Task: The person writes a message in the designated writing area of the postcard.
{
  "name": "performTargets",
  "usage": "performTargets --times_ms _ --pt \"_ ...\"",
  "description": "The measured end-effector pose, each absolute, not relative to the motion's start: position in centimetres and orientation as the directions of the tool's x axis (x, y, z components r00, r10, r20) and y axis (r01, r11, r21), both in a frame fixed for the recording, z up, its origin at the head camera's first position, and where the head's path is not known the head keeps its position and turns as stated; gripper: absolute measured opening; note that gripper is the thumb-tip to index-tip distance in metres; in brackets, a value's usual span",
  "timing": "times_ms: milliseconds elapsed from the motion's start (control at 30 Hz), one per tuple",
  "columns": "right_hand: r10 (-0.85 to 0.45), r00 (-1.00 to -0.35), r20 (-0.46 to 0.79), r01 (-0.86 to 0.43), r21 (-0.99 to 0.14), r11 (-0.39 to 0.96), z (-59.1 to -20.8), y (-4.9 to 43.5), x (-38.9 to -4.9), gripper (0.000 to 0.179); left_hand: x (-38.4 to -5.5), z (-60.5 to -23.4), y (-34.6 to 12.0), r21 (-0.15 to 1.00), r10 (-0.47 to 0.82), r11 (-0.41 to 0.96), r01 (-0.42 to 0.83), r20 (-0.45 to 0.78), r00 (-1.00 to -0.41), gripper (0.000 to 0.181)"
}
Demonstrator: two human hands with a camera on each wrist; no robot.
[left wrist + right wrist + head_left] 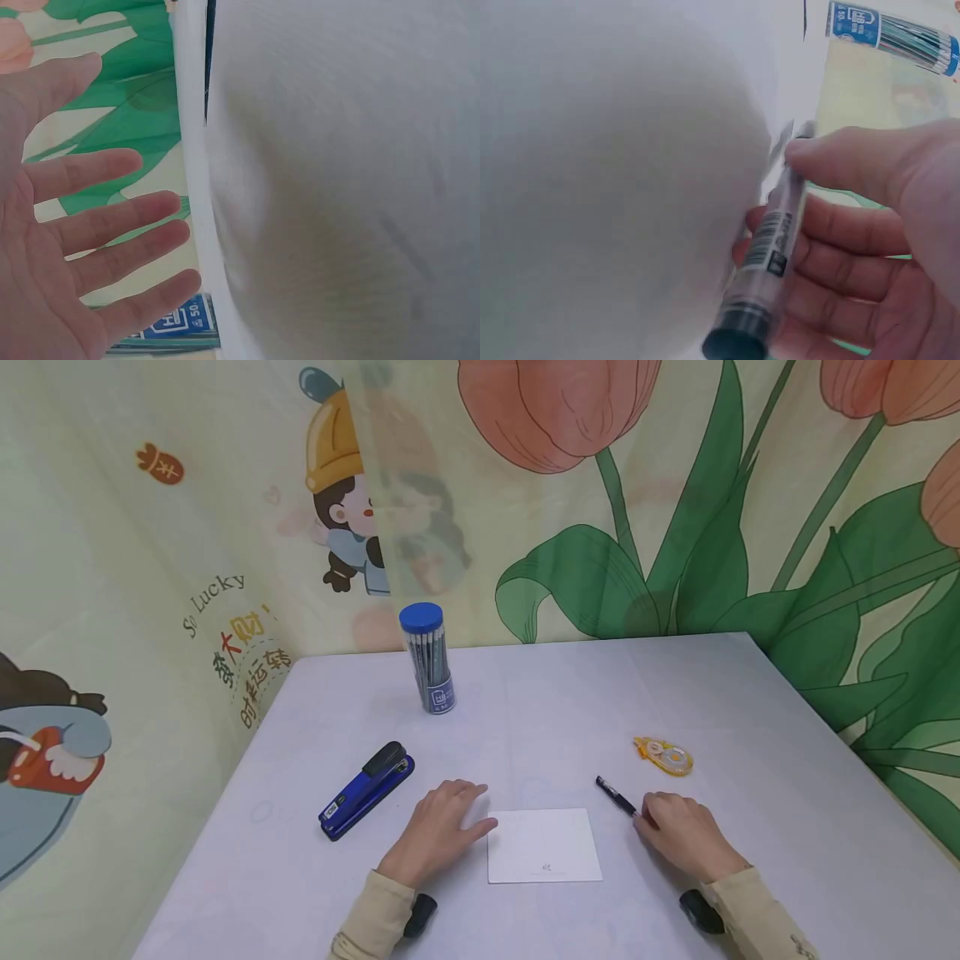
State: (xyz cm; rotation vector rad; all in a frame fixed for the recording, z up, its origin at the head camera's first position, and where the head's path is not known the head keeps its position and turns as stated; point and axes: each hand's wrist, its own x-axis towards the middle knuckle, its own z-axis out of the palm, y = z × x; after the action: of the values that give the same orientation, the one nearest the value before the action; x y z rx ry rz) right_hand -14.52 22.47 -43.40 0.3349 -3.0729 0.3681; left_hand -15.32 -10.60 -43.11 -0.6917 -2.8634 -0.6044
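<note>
A pen (617,796) with a clear barrel and dark ends is in my right hand (684,833). In the right wrist view, the thumb lies on the pen (769,244) and the fingers curl behind it. Between the hands lies a small white sheet of paper or card (543,843), with a tiny handwritten mark near its bottom edge. My left hand (438,828) has its fingers spread, with the thumb tip at the sheet's upper left corner. Nothing is in the left palm (45,262) in its wrist view.
A blue stapler (366,790) lies left of the left hand. Farther back stands a blue-lidded tube of pencils (429,660). A yellow correction tape (664,756) lies beyond the right hand. Patterned curtains (435,510) hang behind the white-covered table (525,718).
</note>
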Motion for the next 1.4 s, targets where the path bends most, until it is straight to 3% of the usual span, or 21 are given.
performTargets --times_ms 333,533,633,767,800,1133,1400 --pt "-0.307 -0.922 0.238 -0.359 -0.222 0.906 -43.1 22.4 -14.2 0.013 -15.1 -42.8 -10.0 0.343 0.431 0.792 0.506 0.274 -0.86 0.045" --pt "-0.454 -0.724 0.519 -0.577 -0.095 0.811 -43.3 22.2 -14.0 0.022 -15.0 -42.4 -9.4 0.35 0.454 0.767 0.538 0.296 -0.84 0.047" --pt "-0.49 -0.63 0.603 -0.649 -0.061 0.758 -43.4 22.1 -14.1 0.017 -14.9 -42.1 -9.1 0.344 0.472 0.753 0.56 0.31 -0.825 0.048" --pt "-0.502 -0.559 0.66 -0.701 -0.053 0.711 -43.2 21.6 -13.9 0.047 -14.8 -42.0 -8.7 0.329 0.495 0.735 0.593 0.337 -0.801 0.048" --pt "-0.504 -0.546 0.669 -0.712 -0.053 0.701 -43.2 21.5 -13.9 0.047 -14.7 -42.0 -8.7 0.322 0.5 0.733 0.599 0.343 -0.795 0.048" --pt "-0.527 -0.498 0.689 -0.766 -0.066 0.639 -42.9 20.4 -13.3 0.042 -14.2 -41.9 -7.4 0.317 0.54 0.695 0.645 0.361 -0.76 0.043" --pt "-0.565 -0.497 0.658 -0.791 -0.077 0.607 -42.9 19.4 -13.1 0.043 -13.7 -41.6 -6.6 0.311 0.583 0.64 0.702 0.398 -0.708 0.041"
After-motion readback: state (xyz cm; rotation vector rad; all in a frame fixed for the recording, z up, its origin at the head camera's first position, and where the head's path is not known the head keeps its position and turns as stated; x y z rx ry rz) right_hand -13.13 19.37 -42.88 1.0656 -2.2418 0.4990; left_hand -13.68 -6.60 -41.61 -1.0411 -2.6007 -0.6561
